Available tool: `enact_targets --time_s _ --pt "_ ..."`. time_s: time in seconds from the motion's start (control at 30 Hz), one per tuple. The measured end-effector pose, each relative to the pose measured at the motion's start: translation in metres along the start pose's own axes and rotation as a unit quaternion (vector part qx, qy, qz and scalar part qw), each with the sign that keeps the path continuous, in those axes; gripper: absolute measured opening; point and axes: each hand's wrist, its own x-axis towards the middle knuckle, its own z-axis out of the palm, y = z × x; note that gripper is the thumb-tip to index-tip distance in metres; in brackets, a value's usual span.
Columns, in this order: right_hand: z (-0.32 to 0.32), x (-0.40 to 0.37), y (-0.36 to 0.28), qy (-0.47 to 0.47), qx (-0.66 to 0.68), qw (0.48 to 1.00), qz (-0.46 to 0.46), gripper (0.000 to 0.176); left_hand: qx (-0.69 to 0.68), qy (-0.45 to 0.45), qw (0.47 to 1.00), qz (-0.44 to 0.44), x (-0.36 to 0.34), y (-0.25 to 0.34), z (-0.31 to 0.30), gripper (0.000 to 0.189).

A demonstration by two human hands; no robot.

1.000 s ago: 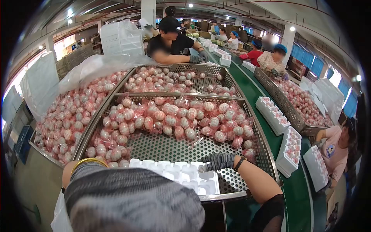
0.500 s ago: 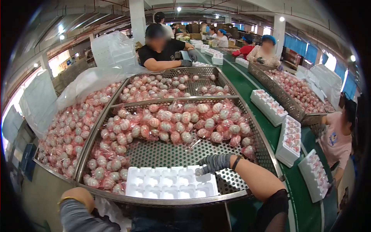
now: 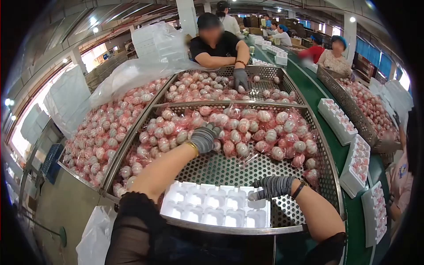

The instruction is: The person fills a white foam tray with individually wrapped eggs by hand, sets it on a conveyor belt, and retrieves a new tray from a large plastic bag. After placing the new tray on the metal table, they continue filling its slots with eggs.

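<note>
My left hand [image 3: 205, 138], in a grey striped glove, reaches into the heap of plastic-wrapped eggs [image 3: 234, 132] in the near metal bin. Its fingers are apart over the eggs, their tips partly hidden among them. The eggs are pale with reddish film around them. A white foam tray [image 3: 212, 203] with rows of vacant hollows lies at the bin's front edge. My right hand [image 3: 274, 187], gloved the same way, grips the tray's right end, fingers pointing left over its back corner.
Perforated metal walls [image 3: 316, 145] surround the bin. A co-worker's gloved hand [image 3: 240, 79] is in the far compartment. More wrapped eggs [image 3: 99, 145] fill a bin at left. Filled foam trays [image 3: 355, 165] stand on the green conveyor [image 3: 309, 84] at right, near another person's hand.
My left hand has swung from the lower left up into the egg heap. My right hand stays at the tray. The co-worker's hand has moved into the far compartment, and the view has shifted.
</note>
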Motion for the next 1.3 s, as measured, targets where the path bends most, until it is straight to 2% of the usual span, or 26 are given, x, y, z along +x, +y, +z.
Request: enact_targets --time_s 0.1,0.13,0.2,0.27,0.3,0.37,0.43,0.47,0.53,0.57,0.6,0.73,0.83,0.87,0.97,1.07,1.1,1.17,1.23,1.3 --pt "-0.002 0.001 0.0 -0.012 0.011 1.0 -0.011 0.098 0.084 -0.078 0.991 -0.074 0.019 0.018 -0.017 0.056" --pt "0.001 0.001 0.002 0.006 0.019 1.0 -0.019 0.098 0.064 -0.133 0.986 -0.081 0.027 0.016 -0.02 0.058" --pt "-0.001 0.005 0.004 -0.029 0.029 0.999 0.006 0.098 -0.219 -0.094 0.966 -0.098 0.024 0.0 -0.018 0.049" --pt "-0.001 0.006 0.006 -0.033 0.042 0.998 0.013 0.098 -0.456 -0.044 0.884 -0.092 0.016 -0.017 -0.02 0.036" --pt "0.003 0.006 0.01 -0.003 0.036 0.999 -0.011 0.098 -0.532 -0.062 0.837 -0.11 0.003 -0.021 -0.022 0.036" --pt "0.004 0.008 0.01 0.018 0.005 0.999 -0.027 0.096 -0.67 -0.089 0.722 -0.149 -0.029 0.008 -0.093 0.037" --pt "-0.007 -0.004 -0.007 -0.034 0.061 0.998 0.013 0.092 -0.714 -0.111 0.673 -0.16 -0.061 0.014 -0.119 0.04" --pt "-0.003 0.001 -0.003 -0.012 0.054 0.998 0.003 0.093 -0.736 -0.121 0.645 -0.166 -0.077 0.016 -0.129 0.041" --pt "0.011 0.013 0.02 0.048 0.022 0.998 -0.023 0.093 -0.679 -0.126 0.701 -0.18 -0.109 0.019 -0.151 0.045" --pt "0.006 0.009 0.013 0.015 0.052 0.999 0.002 0.09 -0.649 -0.131 0.726 -0.186 -0.123 0.017 -0.156 0.046" --pt "0.006 0.006 0.01 0.027 0.059 0.998 -0.005 0.089 -0.572 -0.173 0.785 -0.162 -0.134 0.009 -0.159 0.048" --pt "0.004 0.005 0.008 0.031 0.054 0.998 -0.013 0.085 -0.47 -0.185 0.851 -0.142 -0.171 0.012 -0.174 0.047" --pt "0.005 0.004 0.005 0.036 0.059 0.998 0.01 0.085 -0.311 -0.29 0.888 -0.175 -0.177 0.018 -0.181 0.051" --pt "0.005 0.003 0.003 0.042 0.064 0.997 0.012 0.084 -0.278 -0.269 0.915 -0.117 -0.186 0.01 -0.164 0.048" --pt "0.005 -0.001 -0.001 0.05 0.081 0.995 0.024 0.085 -0.273 -0.226 0.927 -0.121 -0.191 0.006 -0.157 0.043" --pt "0.003 -0.002 -0.005 0.055 0.075 0.995 0.034 0.088 -0.287 -0.29 0.913 -0.015 -0.174 0.018 -0.17 0.04" --pt "0.007 0.002 0.002 0.067 0.075 0.995 0.014 0.088 -0.267 -0.285 0.92 -0.012 -0.174 0.019 -0.164 0.04" --pt "0.005 -0.003 -0.005 0.057 0.1 0.993 0.03 0.073 -0.226 -0.277 0.934 -0.007 -0.178 0.019 -0.15 0.041" --pt "0.005 -0.002 -0.006 0.065 0.102 0.993 0.018 0.067 -0.228 -0.272 0.934 0.021 -0.175 0.016 -0.147 0.043" --pt "0.003 0.001 -0.004 0.035 0.139 0.989 0.016 0.065 -0.233 -0.289 0.928 0.027 -0.173 0.015 -0.146 0.045"
